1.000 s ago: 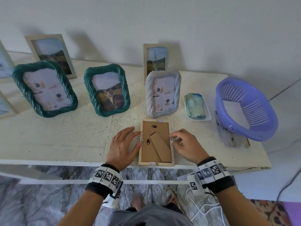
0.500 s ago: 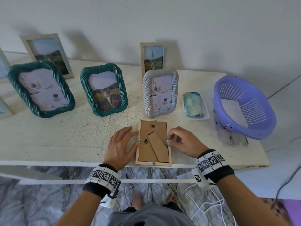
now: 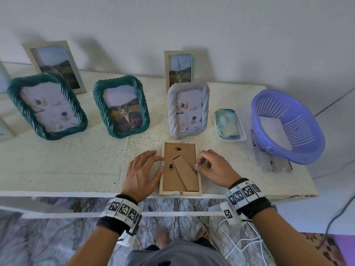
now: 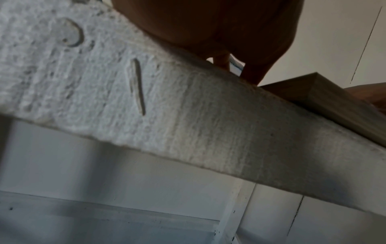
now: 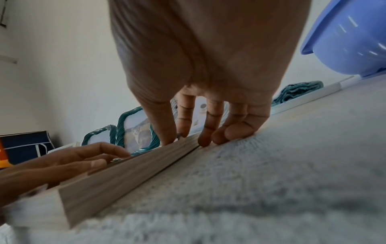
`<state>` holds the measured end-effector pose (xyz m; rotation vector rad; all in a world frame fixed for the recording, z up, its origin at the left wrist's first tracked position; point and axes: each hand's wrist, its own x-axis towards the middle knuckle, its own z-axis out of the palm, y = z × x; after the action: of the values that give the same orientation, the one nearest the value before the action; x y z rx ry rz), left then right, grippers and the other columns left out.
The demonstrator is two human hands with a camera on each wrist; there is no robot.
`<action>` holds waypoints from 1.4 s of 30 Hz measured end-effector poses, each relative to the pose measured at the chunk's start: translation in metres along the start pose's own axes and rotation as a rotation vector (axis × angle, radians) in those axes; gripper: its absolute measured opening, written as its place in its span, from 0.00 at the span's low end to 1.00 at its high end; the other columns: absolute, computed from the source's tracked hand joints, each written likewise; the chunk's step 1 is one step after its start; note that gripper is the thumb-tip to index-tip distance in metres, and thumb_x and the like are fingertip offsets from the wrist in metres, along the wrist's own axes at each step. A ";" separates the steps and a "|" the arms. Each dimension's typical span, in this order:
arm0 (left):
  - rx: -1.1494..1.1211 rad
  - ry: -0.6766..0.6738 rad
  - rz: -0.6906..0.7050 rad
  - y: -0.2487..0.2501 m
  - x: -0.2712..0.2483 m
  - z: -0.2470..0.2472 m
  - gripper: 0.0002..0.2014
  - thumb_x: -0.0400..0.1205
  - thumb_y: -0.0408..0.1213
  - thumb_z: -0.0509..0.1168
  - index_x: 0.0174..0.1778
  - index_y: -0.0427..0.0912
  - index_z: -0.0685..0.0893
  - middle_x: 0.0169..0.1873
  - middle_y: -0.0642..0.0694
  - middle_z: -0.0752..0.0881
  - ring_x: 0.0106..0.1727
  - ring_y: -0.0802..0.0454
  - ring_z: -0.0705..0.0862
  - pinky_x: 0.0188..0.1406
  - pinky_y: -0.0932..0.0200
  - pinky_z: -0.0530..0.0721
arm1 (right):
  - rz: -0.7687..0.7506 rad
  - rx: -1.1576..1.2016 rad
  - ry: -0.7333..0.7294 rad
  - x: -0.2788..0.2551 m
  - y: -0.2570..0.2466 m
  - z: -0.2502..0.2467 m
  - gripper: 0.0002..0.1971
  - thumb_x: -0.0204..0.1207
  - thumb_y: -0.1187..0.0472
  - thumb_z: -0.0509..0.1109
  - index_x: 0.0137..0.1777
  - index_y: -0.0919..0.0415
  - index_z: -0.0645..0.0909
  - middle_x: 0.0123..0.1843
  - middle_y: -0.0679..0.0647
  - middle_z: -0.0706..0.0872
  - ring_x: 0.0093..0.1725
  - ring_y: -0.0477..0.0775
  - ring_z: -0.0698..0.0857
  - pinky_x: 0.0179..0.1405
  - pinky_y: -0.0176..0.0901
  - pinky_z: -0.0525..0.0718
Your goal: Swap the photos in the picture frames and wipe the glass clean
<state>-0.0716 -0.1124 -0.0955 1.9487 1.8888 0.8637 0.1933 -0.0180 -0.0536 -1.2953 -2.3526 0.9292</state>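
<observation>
A pale wooden picture frame [image 3: 180,167] lies face down at the near edge of a rough white table [image 3: 76,160]. The left hand [image 3: 142,175], fingers relaxed, steadies its left rail; the right hand [image 3: 213,167] pinches a small tab on the right rail. Best to turn each tab gently. Beyond stand more frames against a white wall [image 3: 192,25].

The head view looks down over the table [image 3: 57,169]; both wrist views sit low at its near edge, sharing the face-down frame [image 5: 117,178].
</observation>
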 end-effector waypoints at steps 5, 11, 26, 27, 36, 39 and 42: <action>0.017 -0.035 0.031 -0.001 0.000 0.001 0.16 0.84 0.54 0.55 0.64 0.62 0.83 0.73 0.53 0.76 0.76 0.50 0.70 0.73 0.47 0.66 | 0.003 0.011 0.013 -0.002 0.000 0.000 0.07 0.76 0.52 0.73 0.43 0.49 0.77 0.44 0.46 0.81 0.43 0.42 0.79 0.40 0.40 0.78; -0.078 -0.072 -0.064 0.004 0.008 -0.002 0.15 0.79 0.58 0.55 0.57 0.69 0.82 0.72 0.57 0.75 0.75 0.54 0.68 0.71 0.51 0.61 | 0.014 0.006 0.008 -0.002 -0.001 0.000 0.07 0.76 0.52 0.74 0.45 0.51 0.78 0.45 0.46 0.81 0.43 0.42 0.78 0.41 0.39 0.78; -0.027 -0.037 -0.118 0.010 0.007 0.005 0.17 0.79 0.64 0.55 0.57 0.65 0.82 0.71 0.58 0.75 0.74 0.54 0.69 0.71 0.51 0.63 | 0.071 -0.228 -0.018 0.011 -0.021 -0.005 0.09 0.76 0.47 0.71 0.48 0.49 0.76 0.48 0.48 0.78 0.48 0.49 0.78 0.44 0.44 0.79; -0.019 -0.036 -0.112 0.010 0.007 0.004 0.18 0.79 0.64 0.55 0.59 0.64 0.82 0.71 0.58 0.75 0.73 0.54 0.70 0.71 0.51 0.64 | 0.067 -0.265 0.023 0.016 -0.026 -0.004 0.11 0.76 0.46 0.69 0.51 0.50 0.76 0.51 0.49 0.77 0.50 0.50 0.77 0.45 0.45 0.80; -0.033 -0.069 -0.049 0.006 0.004 -0.002 0.28 0.80 0.62 0.54 0.75 0.57 0.76 0.75 0.56 0.75 0.77 0.53 0.69 0.76 0.46 0.65 | 0.076 -0.390 -0.045 0.047 -0.044 0.002 0.23 0.79 0.61 0.63 0.75 0.56 0.72 0.63 0.56 0.73 0.62 0.60 0.74 0.57 0.49 0.81; -0.032 -0.131 -0.007 -0.002 0.004 -0.005 0.30 0.81 0.60 0.51 0.80 0.58 0.71 0.79 0.55 0.71 0.80 0.52 0.65 0.78 0.50 0.60 | 0.109 -0.363 -0.063 0.047 -0.046 0.001 0.24 0.78 0.63 0.64 0.76 0.57 0.71 0.65 0.57 0.71 0.63 0.60 0.72 0.60 0.48 0.79; 0.021 -0.149 0.046 -0.008 0.002 -0.006 0.30 0.83 0.62 0.50 0.82 0.59 0.68 0.80 0.56 0.70 0.81 0.52 0.65 0.75 0.52 0.60 | 0.144 -0.327 -0.079 0.046 -0.048 0.000 0.25 0.78 0.63 0.65 0.76 0.56 0.71 0.67 0.58 0.71 0.65 0.60 0.71 0.63 0.48 0.76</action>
<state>-0.0816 -0.1111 -0.0949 2.0158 1.7815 0.6932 0.1375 0.0015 -0.0245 -1.5937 -2.5807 0.6623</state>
